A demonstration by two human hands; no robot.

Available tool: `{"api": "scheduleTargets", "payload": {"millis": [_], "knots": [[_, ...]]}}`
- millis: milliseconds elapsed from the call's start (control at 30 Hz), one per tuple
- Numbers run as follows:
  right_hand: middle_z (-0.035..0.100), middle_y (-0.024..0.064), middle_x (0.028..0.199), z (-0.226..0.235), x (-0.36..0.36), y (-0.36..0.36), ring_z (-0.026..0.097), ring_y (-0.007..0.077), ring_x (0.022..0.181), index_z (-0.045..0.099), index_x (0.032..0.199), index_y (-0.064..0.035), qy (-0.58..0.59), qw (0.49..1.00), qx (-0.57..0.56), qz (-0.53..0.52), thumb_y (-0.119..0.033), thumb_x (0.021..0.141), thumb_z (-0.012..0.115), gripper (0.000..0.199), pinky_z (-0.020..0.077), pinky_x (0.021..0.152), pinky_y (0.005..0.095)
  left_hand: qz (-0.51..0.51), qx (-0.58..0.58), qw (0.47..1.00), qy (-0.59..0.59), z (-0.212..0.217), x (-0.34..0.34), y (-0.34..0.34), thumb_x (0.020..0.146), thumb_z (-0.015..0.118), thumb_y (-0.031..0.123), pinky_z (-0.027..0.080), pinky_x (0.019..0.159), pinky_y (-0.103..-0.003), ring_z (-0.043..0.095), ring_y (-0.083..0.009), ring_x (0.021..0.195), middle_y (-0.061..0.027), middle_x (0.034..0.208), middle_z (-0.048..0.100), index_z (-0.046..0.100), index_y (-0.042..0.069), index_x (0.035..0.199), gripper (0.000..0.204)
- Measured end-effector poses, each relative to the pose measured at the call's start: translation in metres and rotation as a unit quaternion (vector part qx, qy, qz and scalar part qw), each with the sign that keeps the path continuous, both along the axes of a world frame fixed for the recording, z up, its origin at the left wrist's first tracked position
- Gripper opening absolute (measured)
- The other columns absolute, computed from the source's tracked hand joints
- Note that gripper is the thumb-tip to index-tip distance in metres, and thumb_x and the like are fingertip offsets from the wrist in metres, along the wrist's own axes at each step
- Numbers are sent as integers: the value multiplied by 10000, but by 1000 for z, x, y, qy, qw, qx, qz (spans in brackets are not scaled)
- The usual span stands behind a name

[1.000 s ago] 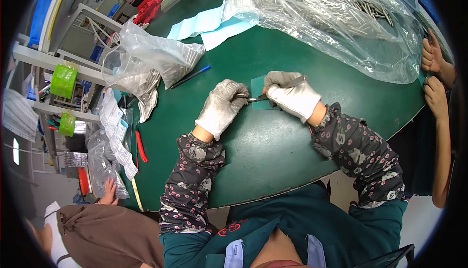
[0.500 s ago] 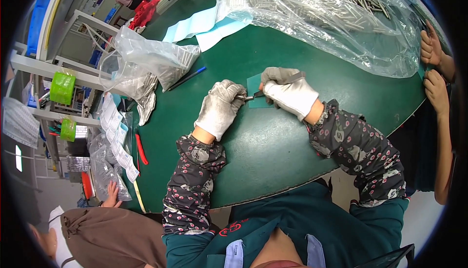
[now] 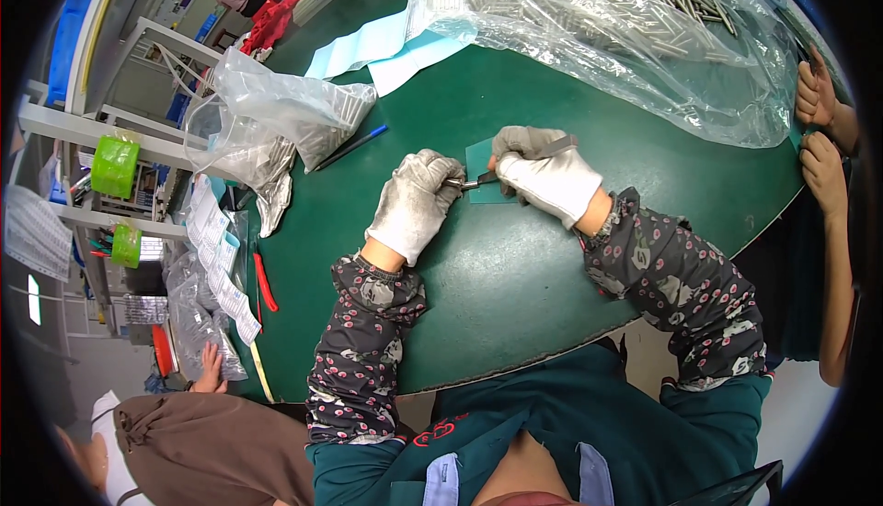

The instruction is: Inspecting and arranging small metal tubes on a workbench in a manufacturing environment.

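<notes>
My left hand (image 3: 411, 204), in a whitish work glove, pinches a small metal pin (image 3: 470, 185) whose end sticks out to the right of the fingertips. My right hand (image 3: 552, 182), gloved too, is closed round a slim dark hand tool (image 3: 557, 146). The tool's tip meets the end of the pin or lies right beside it; which one I cannot tell. Its kind is unclear, as the fingers cover the middle. Beneath both hands' fingertips a small green square pad (image 3: 480, 153) lies on the green table (image 3: 515, 294).
A large clear bag (image 3: 607, 37) full of metal pins lies at the back. Left of me are a smaller bag (image 3: 285, 101), a blue-capped pen (image 3: 351, 148), red-handled pliers (image 3: 265, 282) and paper strips (image 3: 217, 253). Co-workers' hands rest at the left (image 3: 211, 370) and right (image 3: 813, 92) edges.
My hands, the pin and the tool stay in almost the same place. The view has shifted very slightly; nothing was taken up or let go.
</notes>
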State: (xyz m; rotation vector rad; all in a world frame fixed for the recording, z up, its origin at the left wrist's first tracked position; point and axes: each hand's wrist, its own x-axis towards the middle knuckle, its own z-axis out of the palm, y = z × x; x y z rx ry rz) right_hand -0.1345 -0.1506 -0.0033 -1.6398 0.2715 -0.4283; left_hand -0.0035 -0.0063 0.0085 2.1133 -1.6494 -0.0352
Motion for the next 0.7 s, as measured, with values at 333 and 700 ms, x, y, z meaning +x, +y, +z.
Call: {"api": "scheduleTargets", "payload": {"millis": [333,700], "knots": [[491,107,648,-2,6,-1,494,125,614,530,775,-23,7,994,-112,-1,-74,791,473,79,417,574,274,-7,1,1000,7,-4,4,-1,686,637,-11,448,709,-347,547,-278,799,-85,821,568,575,50,850,185],[534,135,695,0,5,-4,514,225,618,521,783,-24,31,992,-125,17,-69,778,462,74,421,584,295,-7,10,1000,-20,2,-1,-2,690,633,12,454,707,-351,550,-274,802,-77,845,577,583,68,866,191]]}}
